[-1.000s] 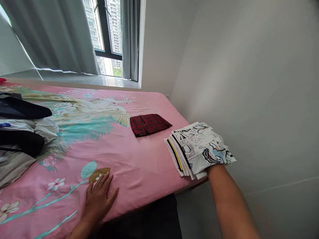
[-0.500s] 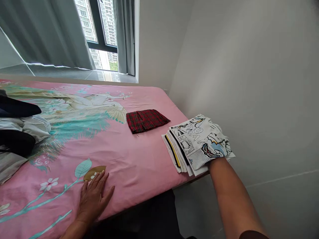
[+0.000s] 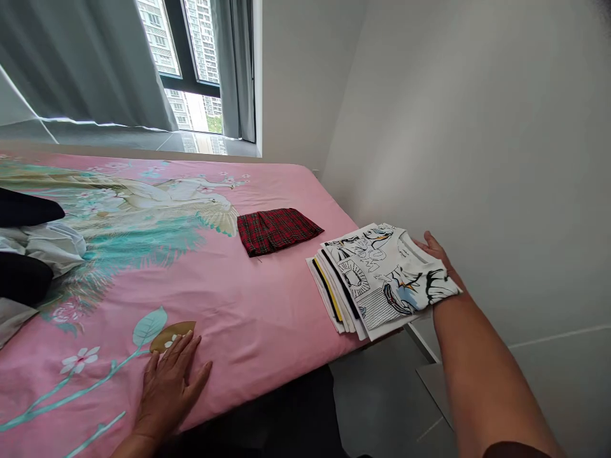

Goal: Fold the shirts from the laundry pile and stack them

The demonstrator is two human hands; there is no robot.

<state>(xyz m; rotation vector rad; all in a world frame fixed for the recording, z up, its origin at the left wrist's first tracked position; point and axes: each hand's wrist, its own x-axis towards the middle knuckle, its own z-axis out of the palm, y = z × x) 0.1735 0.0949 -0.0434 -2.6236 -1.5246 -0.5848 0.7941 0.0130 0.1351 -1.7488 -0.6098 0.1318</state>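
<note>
Our right hand [image 3: 440,254] had emerged beside the shirt [image 3: 375,273], which looked settled on the pile [image 3: 335,299], grip unclear; our left hand [image 3: 167,385] lay flat on the bed [image 3: 258,299].

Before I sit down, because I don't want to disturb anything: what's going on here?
A person's right hand is beside the collar end of a white shirt with black drawings, which tops a stack of folded clothes at the edge of a pink floral bedsheet. The shirt partly hides that hand. The left hand lies flat on the bedsheet. A folded red plaid garment lies apart from the stack.
</note>
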